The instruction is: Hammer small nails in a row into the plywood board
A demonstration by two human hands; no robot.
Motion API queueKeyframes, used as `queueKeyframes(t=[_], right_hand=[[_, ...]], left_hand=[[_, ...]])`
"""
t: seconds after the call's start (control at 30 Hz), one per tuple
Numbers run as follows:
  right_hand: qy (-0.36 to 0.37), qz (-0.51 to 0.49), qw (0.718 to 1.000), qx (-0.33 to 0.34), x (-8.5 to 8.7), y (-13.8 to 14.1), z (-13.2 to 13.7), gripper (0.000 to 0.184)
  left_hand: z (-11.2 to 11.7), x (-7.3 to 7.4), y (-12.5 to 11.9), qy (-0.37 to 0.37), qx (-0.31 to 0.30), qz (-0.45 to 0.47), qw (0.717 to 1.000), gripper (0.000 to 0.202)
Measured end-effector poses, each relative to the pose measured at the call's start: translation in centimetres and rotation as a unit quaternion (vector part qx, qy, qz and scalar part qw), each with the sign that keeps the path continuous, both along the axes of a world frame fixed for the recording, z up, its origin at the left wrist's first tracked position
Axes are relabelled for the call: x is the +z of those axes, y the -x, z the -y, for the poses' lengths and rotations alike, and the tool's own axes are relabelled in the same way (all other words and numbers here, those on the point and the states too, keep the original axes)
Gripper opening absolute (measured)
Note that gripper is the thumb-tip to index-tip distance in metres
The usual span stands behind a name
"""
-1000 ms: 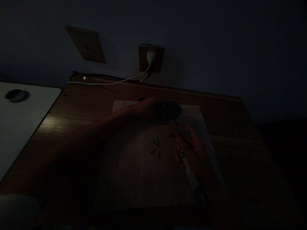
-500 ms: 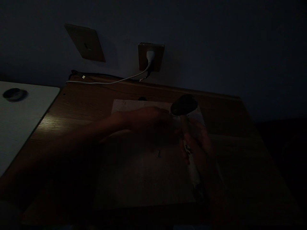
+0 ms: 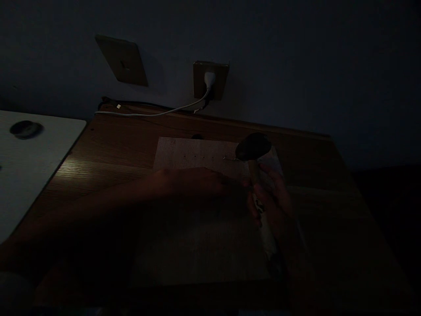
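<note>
The light is very dim. My right hand is wrapped around the handle of a mallet with a dark, rounded head and a pale handle. The mallet's head is over the far right part of a pale board. Across the middle of the board reaches my left hand, its fingers lost in shadow. Just left of the mallet's head, a small nail-like piece shows on the board. Several dark dots run in a row to its left.
The board lies on a wooden tabletop. A white surface at the left bears a dark round object. Behind, a white cable runs to a plug in a wall outlet. A second wall plate is farther left.
My left hand has drawn back toward me, uncovering the row of dots and the nail-like piece. The small metal piece seen lower on the board is now out of sight. The mallet has hardly moved.
</note>
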State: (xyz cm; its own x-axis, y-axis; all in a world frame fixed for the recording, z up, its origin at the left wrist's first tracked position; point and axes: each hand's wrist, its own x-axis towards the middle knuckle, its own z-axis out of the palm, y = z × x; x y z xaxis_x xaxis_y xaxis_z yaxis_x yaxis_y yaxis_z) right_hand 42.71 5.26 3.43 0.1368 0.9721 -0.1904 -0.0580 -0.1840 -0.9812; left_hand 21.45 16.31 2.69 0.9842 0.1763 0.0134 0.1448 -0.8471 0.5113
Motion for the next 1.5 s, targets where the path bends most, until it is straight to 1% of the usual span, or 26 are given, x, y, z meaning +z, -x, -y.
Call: queueKeyframes(t=[0.07, 0.17, 0.23, 0.27, 0.33, 0.43, 0.53, 0.6, 0.7, 0.77, 0.8, 0.83, 0.9, 0.97, 1.07, 1.13, 1.27, 1.4, 1.5], right_hand=[[0.016, 0.009, 1.0, 0.001, 0.1, 0.1, 0.0, 0.057], [0.05, 0.019, 0.998, 0.022, 0.2, 0.2, 0.2, 0.043], [0.058, 0.004, 0.998, 0.022, 0.2, 0.1, 0.2, 0.038], [0.057, -0.007, 0.998, 0.017, 0.2, 0.1, 0.2, 0.038], [0.058, -0.02, 0.998, 0.011, 0.2, -0.2, 0.1, 0.038], [0.077, -0.01, 0.997, 0.021, 0.4, -0.4, -0.2, 0.04], [0.074, 0.008, 0.997, 0.03, 1.2, -0.1, -0.4, 0.036], [0.04, 0.008, 0.999, 0.028, 2.2, 0.1, -0.8, 0.032], [-0.013, 0.01, 1.0, 0.023, 3.7, 0.2, -1.8, 0.03], [-0.015, 0.052, 0.998, 0.036, 4.3, -0.1, -2.8, 0.034], [-0.007, 0.094, 0.994, 0.046, 4.4, -0.3, -3.3, 0.037], [0.0, 0.148, 0.988, 0.054, 4.3, -0.5, -3.8, 0.038], [0.007, 0.254, 0.965, 0.067, 3.6, -0.7, -4.3, 0.039], [0.009, 0.311, 0.947, 0.075, 2.7, -0.5, -4.5, 0.037], [0.018, 0.3, 0.949, 0.097, 1.7, 0.2, -4.3, 0.034], [0.016, 0.285, 0.953, 0.102, 1.5, 0.7, -4.1, 0.032], [0.022, 0.243, 0.964, 0.103, 1.7, 1.4, -4.1, 0.03], [0.042, 0.19, 0.976, 0.097, 1.9, 1.8, -4.1, 0.033], [0.039, 0.157, 0.983, 0.092, 1.9, 1.9, -4.2, 0.034]], left_hand=[[-0.3, 0.2, 0.0, 0.025, 0.0, 0.016, 1.0, 0.018], [-1.1, 0.9, 0.1, 0.067, -0.007, 0.043, 0.997, 0.013], [-2.0, 1.3, 0.4, 0.091, 0.006, 0.057, 0.994, 0.012], [-2.5, 1.4, 0.6, 0.096, 0.026, 0.069, 0.993, 0.012], [-3.7, 1.1, 1.1, 0.091, 0.088, 0.098, 0.987, 0.015], [-5.4, 0.1, 1.9, 0.068, 0.188, 0.126, 0.972, 0.019], [-6.1, -1.1, 2.3, 0.06, 0.242, 0.148, 0.957, 0.021], [-6.0, -1.6, 2.3, 0.065, 0.258, 0.162, 0.95, 0.021], [-5.7, -2.1, 2.2, 0.079, 0.272, 0.173, 0.943, 0.021], [-5.6, -2.2, 2.1, 0.086, 0.28, 0.177, 0.94, 0.02], [-5.6, -2.3, 2.0, 0.088, 0.284, 0.177, 0.938, 0.02], [-5.6, -2.3, 2.0, 0.092, 0.286, 0.176, 0.938, 0.019], [-5.7, -2.4, 1.9, 0.098, 0.287, 0.173, 0.937, 0.019], [-5.8, -2.5, 1.8, 0.103, 0.282, 0.172, 0.938, 0.019], [-6.0, -2.6, 1.6, 0.099, 0.27, 0.177, 0.941, 0.021], [-6.0, -2.7, 1.6, 0.094, 0.269, 0.18, 0.942, 0.021], [-6.1, -2.9, 1.6, 0.093, 0.27, 0.184, 0.941, 0.02], [-6.0, -3.0, 1.6, 0.096, 0.277, 0.19, 0.937, 0.018], [-5.9, -3.1, 1.5, 0.101, 0.281, 0.195, 0.934, 0.024]])
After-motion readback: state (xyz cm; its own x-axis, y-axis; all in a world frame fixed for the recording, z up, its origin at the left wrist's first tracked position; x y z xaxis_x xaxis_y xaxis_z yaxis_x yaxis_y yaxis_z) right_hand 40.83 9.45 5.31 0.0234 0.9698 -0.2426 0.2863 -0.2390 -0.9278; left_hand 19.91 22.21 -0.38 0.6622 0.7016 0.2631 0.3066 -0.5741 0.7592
